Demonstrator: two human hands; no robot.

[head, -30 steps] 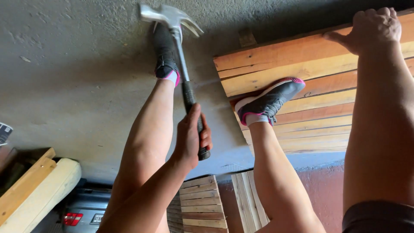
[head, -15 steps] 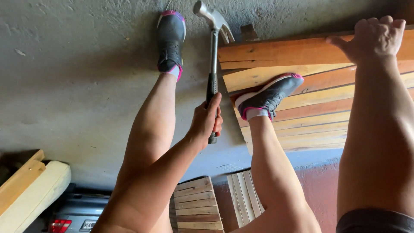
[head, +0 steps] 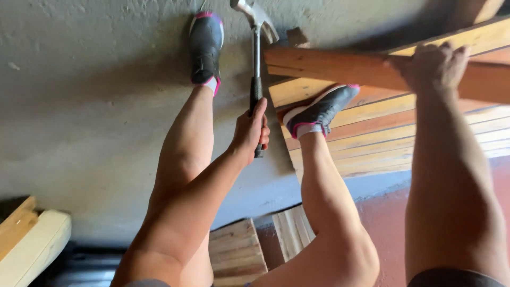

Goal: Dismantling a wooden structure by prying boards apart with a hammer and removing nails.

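The left hand (head: 249, 130), fist around the claw hammer (head: 256, 64), has swung its head nearer the plank (head: 340, 66); the right hand (head: 435, 66) now lifts that plank off the slatted pallet (head: 382, 133), one shoe (head: 319, 109) planted there

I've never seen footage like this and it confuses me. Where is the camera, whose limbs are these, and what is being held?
There is no machine here, only a person. The single camera sits on their head and looks down, so you see their own legs and two grey-and-pink shoes on the concrete floor. One shoe rests on a slatted wooden panel. The left hand has its grip closed on a claw hammer. The right hand grips a reddish plank above the slats.
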